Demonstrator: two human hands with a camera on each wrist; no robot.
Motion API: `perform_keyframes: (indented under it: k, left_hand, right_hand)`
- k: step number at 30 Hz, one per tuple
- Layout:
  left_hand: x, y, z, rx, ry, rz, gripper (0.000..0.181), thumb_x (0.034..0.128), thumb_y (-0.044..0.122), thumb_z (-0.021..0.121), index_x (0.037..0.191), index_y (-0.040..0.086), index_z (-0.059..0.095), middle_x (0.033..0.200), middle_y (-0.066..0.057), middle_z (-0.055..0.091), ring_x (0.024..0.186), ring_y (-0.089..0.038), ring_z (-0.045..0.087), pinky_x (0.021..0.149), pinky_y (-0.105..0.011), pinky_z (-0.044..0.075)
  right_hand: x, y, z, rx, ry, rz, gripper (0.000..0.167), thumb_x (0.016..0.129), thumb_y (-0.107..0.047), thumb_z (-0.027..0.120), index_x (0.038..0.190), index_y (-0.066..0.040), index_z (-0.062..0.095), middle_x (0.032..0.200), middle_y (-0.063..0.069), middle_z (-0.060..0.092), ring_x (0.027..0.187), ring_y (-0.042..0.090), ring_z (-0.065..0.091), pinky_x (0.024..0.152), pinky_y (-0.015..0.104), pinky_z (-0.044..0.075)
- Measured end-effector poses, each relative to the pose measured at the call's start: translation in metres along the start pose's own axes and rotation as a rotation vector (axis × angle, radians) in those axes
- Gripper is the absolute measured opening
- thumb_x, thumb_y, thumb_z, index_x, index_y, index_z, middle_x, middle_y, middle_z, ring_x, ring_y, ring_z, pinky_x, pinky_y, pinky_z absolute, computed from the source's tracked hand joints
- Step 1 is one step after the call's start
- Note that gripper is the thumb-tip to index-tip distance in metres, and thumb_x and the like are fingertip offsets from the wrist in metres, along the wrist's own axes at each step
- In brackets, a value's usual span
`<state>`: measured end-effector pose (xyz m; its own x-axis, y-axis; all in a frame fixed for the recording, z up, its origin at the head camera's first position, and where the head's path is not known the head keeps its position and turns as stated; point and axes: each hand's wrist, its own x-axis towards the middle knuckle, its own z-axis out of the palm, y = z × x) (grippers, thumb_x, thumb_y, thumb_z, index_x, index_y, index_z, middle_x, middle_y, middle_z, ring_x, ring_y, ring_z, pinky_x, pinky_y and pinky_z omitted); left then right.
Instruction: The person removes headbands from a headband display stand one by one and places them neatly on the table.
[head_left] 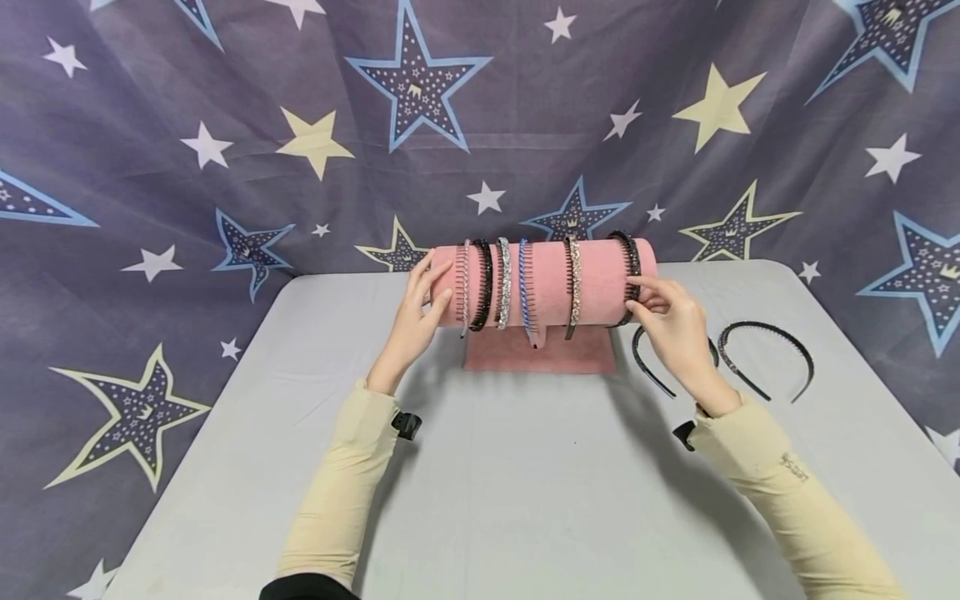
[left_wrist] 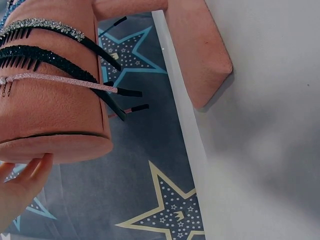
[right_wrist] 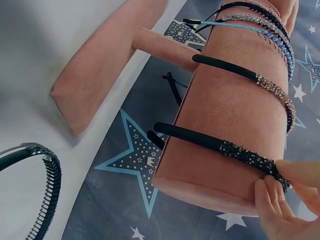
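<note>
From my head feed I see both forearms in cream sleeves (head_left: 795,475) reaching forward over the grey-white table (head_left: 510,467), one hand at each end of a pink headband display roll (head_left: 551,287). The left hand (head_left: 412,321) rests on the roll's left end, its fingers fairly straight and apart from the thumb; the left wrist feed shows fingertips touching the flat end face. The right hand (head_left: 677,333) pinches a black glitter headband (right_wrist: 247,154) between thumb and fingers, near the roll's right end, where that band sits around the cylinder.

I can't make out every fingertip: the left wrist feed cuts that hand off at the edge, and the right hand's palm is turned away from my head feed. On the table at right, a dark headband (head_left: 654,377) lies partly hidden behind the right hand, with a stone-studded headband (head_left: 812,363) just beside it. A toothed band is cropped in the right wrist feed; I can't tell which of the two it is.

The roll stands raised on its pink base (head_left: 585,360). Around it, left to right, I count a pink headband (head_left: 466,283), a black sequinned one, a silver headband (head_left: 505,283), a blue headband (head_left: 524,287), a champagne headband (head_left: 576,283) and the pinched one.
</note>
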<state>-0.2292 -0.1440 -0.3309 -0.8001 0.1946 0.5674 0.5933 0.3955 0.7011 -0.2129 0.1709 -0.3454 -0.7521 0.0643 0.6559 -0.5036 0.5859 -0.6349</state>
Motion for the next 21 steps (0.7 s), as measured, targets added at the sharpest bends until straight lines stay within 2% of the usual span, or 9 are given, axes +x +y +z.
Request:
perform_keyframes:
  k: [6, 21]
  left_hand:
    - [0.0006, -0.0003, 0.0000, 0.005, -0.009, -0.005, 0.036, 0.0897, 0.000, 0.045, 0.125, -0.006, 0.043, 0.141, -0.021, 0.022, 0.128, -0.033, 0.025, 0.096, -0.043, 0.037]
    - [0.0004, -0.0018, -0.0003, 0.003, -0.006, 0.000, 0.037, 0.0897, 0.000, 0.046, 0.126, -0.006, 0.043, 0.141, -0.021, 0.022, 0.128, -0.033, 0.024, 0.097, -0.043, 0.035]
  right_hand:
    - [-0.0017, 0.0036, -0.0033, 0.019, -0.006, -0.003, 0.028, 0.075, 0.007, 0.064, 0.103, 0.004, 0.063, 0.077, 0.015, 0.055, 0.070, -0.001, 0.050, 0.066, 0.003, 0.043]
    - [-0.0028, 0.0089, -0.0085, 0.021, 0.023, -0.002, 0.028, 0.075, 0.008, 0.064, 0.103, 0.004, 0.063, 0.078, 0.016, 0.055, 0.073, -0.005, 0.049, 0.069, 0.004, 0.044]
